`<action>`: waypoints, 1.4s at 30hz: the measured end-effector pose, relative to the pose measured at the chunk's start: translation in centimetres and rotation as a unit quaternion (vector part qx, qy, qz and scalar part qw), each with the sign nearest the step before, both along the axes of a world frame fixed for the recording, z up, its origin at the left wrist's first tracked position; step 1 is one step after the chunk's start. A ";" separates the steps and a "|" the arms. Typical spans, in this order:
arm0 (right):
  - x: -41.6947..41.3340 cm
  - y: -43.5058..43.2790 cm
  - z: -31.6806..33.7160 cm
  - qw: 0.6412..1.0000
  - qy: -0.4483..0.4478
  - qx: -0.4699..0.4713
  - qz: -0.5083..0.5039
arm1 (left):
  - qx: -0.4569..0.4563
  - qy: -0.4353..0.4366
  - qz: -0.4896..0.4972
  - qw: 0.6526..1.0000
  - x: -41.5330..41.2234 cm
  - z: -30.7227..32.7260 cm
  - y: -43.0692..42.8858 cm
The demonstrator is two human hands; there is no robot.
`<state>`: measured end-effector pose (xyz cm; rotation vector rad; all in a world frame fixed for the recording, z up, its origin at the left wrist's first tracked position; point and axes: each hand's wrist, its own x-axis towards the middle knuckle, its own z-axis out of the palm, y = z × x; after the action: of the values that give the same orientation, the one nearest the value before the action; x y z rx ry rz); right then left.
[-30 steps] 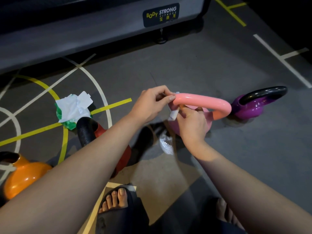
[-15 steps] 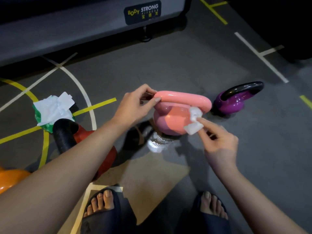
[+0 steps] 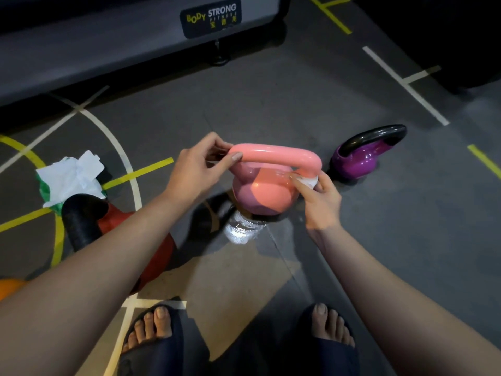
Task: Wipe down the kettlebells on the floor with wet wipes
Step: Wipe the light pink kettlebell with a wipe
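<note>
The pink kettlebell (image 3: 267, 195) is held at mid-view, and its handle (image 3: 273, 155) is laid almost level, long axis running left to right across the person. The left end of that bar is pinched by the left hand (image 3: 199, 172), thumb on the near side and fingers curled over the far side, so the weight is steadied from there. At the opposite end, where the bar bends down into the body, a wet wipe (image 3: 310, 182) is pressed on by the right hand (image 3: 321, 203), fingers curled round the white wad. So 2 hands are set at the 2 ends of 1 bar, and the wipe is found at the right-hand one: what remains of the handle is judged to lie leftward from the wipe, toward the steadying hand, with the round body just below and to its left. The right hand is plainly the nearer to both. Whether the base is resting on the floor (image 3: 298, 104) cannot be told; it is hidden, and a clear plastic bottle (image 3: 240, 230) is seen lying just in front. A purple kettlebell (image 3: 357, 161) is spotted just right of the wiping hand, a red kettlebell (image 3: 115, 219) and an orange kettlebell (image 3: 9, 287) are seen low on the left by the left forearm, and the wipes pack (image 3: 69, 179) is seen beyond them, well apart from the wipe in use.
</note>
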<state>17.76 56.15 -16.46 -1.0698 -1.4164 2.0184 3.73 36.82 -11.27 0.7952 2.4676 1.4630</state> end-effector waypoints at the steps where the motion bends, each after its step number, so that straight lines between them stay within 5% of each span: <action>1: -0.5 0.1 0.1 1.000 -0.003 0.004 0.007 | 0.001 -0.003 0.000 1.000 0.0 0.0 0.0; 14: -1.1 2.1 2.4 0.968 -0.016 0.238 0.080 | 0.017 -0.021 -0.014 1.000 -0.4 -0.4 -0.1; 18: 0.6 3.2 3.4 0.922 -0.080 0.329 0.187 | 0.008 -0.014 -0.013 1.000 -0.5 -0.2 0.0; 22: 2.2 4.9 4.3 0.901 -0.046 0.288 0.321 | -0.002 -0.004 -0.017 1.000 -0.5 0.0 0.0; 26: 1.5 5.8 4.5 0.877 -0.029 0.390 0.280 | -0.012 -0.003 -0.020 1.000 -0.4 0.3 -0.1; 31: -1.0 4.7 4.8 0.875 -0.034 0.400 0.269 | -0.013 -0.007 -0.017 1.000 -0.5 0.3 -0.2; 37: -3.0 4.5 6.0 0.770 -0.091 0.529 0.346 | 0.006 -0.026 -0.015 1.000 -0.4 0.1 -0.1; 42: -5.5 2.3 7.9 0.606 -0.210 0.657 0.397 | 0.019 -0.052 -0.012 0.998 -0.7 -0.2 -0.2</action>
<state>12.26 58.40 -8.60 -0.1165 -3.1337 0.3598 3.02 36.64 -11.45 0.7335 2.3525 1.5066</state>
